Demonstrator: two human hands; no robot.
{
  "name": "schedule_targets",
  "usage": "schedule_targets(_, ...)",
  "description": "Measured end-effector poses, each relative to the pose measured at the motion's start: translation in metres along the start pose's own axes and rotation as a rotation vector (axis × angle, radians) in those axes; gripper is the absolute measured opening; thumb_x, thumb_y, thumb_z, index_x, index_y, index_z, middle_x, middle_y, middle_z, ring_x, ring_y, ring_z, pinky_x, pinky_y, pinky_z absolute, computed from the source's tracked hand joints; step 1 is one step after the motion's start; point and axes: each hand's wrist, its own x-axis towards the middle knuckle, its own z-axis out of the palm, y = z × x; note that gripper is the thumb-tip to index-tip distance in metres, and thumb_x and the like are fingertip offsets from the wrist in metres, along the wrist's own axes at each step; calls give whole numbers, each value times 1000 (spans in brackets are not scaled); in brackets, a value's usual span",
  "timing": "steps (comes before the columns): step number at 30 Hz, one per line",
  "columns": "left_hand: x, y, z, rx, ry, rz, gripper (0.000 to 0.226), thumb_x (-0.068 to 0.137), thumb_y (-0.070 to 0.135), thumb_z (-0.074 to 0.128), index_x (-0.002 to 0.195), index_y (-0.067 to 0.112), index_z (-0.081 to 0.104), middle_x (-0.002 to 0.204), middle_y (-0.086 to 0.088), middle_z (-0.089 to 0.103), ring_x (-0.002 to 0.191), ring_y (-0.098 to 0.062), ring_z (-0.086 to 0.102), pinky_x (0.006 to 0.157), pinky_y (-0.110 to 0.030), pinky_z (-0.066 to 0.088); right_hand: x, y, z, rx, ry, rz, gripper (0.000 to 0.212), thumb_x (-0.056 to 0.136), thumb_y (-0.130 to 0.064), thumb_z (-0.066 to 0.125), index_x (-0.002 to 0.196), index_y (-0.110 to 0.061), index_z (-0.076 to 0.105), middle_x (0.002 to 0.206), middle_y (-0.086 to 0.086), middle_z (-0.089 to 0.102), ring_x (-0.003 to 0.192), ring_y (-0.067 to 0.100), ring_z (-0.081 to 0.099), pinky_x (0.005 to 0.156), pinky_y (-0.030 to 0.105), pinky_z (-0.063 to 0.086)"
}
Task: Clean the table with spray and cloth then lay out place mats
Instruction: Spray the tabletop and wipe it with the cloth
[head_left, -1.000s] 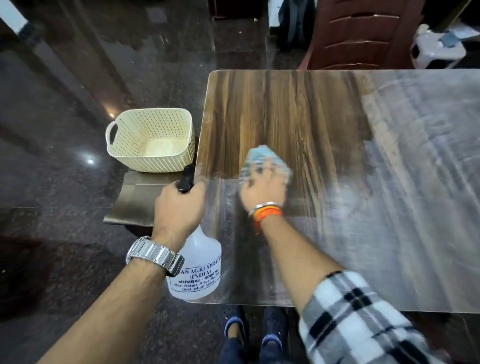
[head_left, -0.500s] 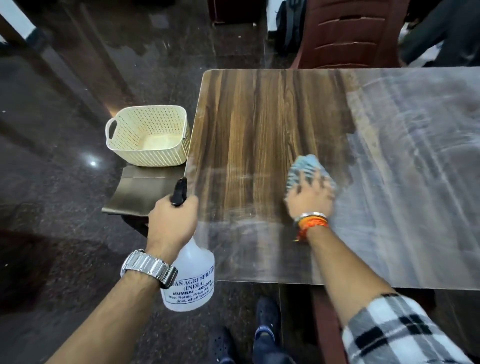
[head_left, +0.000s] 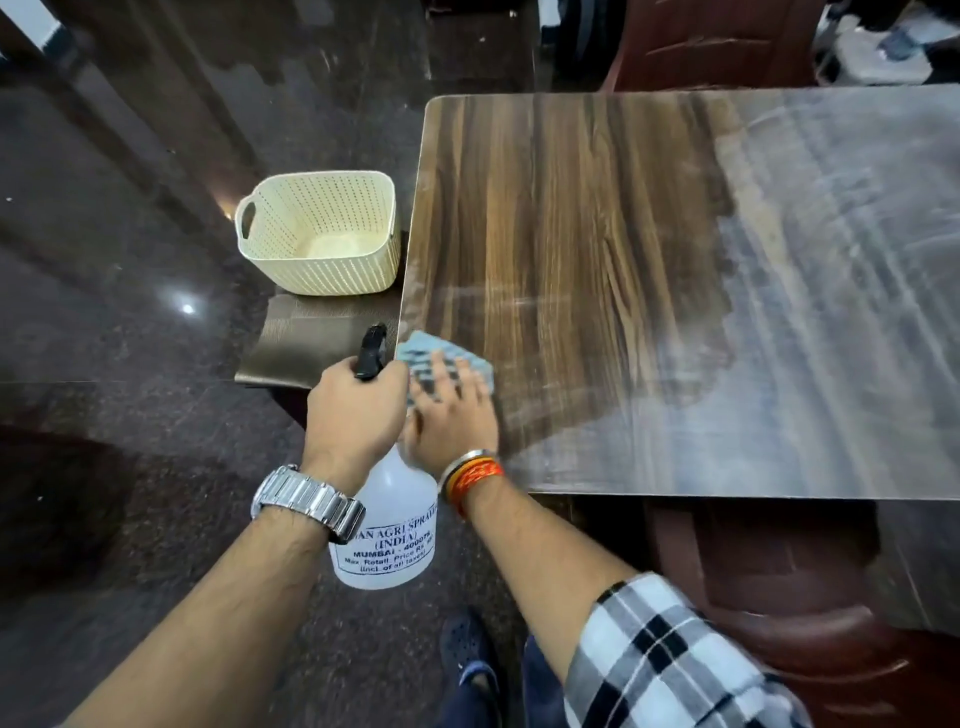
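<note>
the right hand (head_left: 451, 410) with the cloth (head_left: 439, 358) under it now sits at the counter (head_left: 597, 218)'s near corner at 9 o'clock, having swept back from the middle, and presses right beside the left hand (head_left: 353, 415). the hazy film reaches less far toward 9 o'clock; more bare wood grain shows.

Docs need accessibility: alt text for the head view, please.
A person's right hand presses a blue checked cloth on the near left corner of a dark wood-grain table, while the left hand holds a translucent white spray bottle off the edge. A cream perforated plastic basket sits beside the table.
</note>
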Motion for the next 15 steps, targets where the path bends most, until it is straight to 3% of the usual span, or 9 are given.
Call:
schedule_targets(3,-7,-5,-2,24,7,23,33,84,22,57,54,18,44,52,5,48,58,-23,42,55,-35,32,-14,-11,4,66,-6,-55,61,79,-41,30,131,-24,55,148,11,41,135,36,36,114,51,24)
schedule_targets(6,-10,-10,-2,44,-23,30,25,76,29,54,57,17,44,56,2,53,61,-27,50,58,-35,37,-21,16,-1,26,-6,9,52,88,-41,37,138,-27,48,153,9,34,139,33,30,116,49,18)
schedule_targets(9,-8,-13,-1,42,-55,13,18,69,33,52,60,17,49,58,1,54,62,-29,54,64,-45,49,-37,82,-9,-10,118,273,53,86,-42,41,138,-30,48,151,9,36,134,36,36,109,50,29)
schedule_targets(11,-10,-13,-2,33,-66,17,20,69,34,52,62,15,54,60,-1,56,62,-30,54,74,-54,58,-59,141,-18,-38,167,475,57,86,-43,36,140,-30,46,152,12,34,134,39,35,108,51,28)
schedule_targets(13,-13,-13,-4,31,-72,35,21,70,34,52,62,15,54,60,-1,57,64,-36,58,76,-53,58,-86,199,-33,-51,219,675,61,84,-44,30,140,-28,46,153,15,31,135,40,32,111,52,24)
schedule_targets(15,-16,-14,-7,25,-77,40,19,72,33,51,62,16,52,59,1,56,71,-44,66,70,-42,54,-109,237,-45,-23,260,833,64,82,-44,29,141,-26,46,154,16,29,137,40,28,113,52,19)
